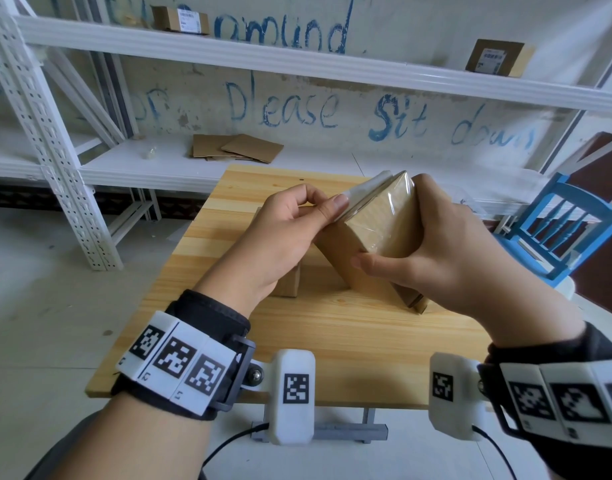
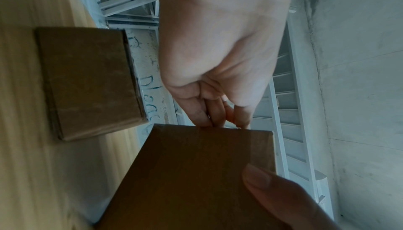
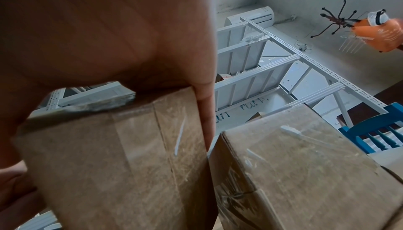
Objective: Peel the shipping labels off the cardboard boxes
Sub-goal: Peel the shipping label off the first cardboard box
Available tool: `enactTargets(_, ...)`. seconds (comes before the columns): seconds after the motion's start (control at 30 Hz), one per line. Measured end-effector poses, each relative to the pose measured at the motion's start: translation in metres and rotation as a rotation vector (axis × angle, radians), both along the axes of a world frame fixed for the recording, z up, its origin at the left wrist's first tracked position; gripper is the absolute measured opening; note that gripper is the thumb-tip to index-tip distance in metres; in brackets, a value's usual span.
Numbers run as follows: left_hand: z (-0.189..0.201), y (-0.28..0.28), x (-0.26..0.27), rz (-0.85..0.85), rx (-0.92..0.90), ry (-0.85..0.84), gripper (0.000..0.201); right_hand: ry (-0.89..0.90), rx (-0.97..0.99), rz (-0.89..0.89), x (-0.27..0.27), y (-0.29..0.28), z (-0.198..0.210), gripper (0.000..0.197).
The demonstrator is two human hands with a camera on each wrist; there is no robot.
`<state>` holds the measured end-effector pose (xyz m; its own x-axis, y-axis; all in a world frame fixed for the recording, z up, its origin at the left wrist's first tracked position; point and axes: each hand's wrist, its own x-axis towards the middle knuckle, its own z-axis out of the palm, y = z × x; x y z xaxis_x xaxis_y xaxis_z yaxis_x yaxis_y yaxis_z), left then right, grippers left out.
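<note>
My right hand (image 1: 432, 244) grips a brown cardboard box (image 1: 384, 220), wrapped in clear tape, and holds it tilted above the wooden table (image 1: 332, 334). The thumb lies on the near face and the fingers wrap the far side. My left hand (image 1: 327, 202) pinches a white shipping label (image 1: 365, 188) between thumb and forefinger at the box's top left edge. The label stands partly lifted off the box. In the right wrist view the label's edge (image 3: 87, 108) shows above the held box (image 3: 120, 156). The left wrist view shows the box's plain side (image 2: 196, 173).
A second small box (image 1: 289, 282) lies on the table under my left hand. Another taped box (image 3: 294, 164) sits just right of the held one. White metal shelving (image 1: 228, 50) with flat cardboard (image 1: 235, 147) stands behind the table. A blue chair (image 1: 560, 230) is at the right.
</note>
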<state>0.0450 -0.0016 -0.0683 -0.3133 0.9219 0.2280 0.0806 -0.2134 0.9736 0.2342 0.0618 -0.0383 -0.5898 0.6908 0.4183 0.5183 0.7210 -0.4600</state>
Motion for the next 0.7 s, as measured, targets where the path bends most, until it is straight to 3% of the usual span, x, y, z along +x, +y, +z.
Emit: enactTargets(0.7, -0.0008, 0.0008, -0.0019, 0.011, -0.016, 0.023, 0.025, -0.010, 0.008, 0.008, -0.0009, -0.0003, 0.0006, 0.073)
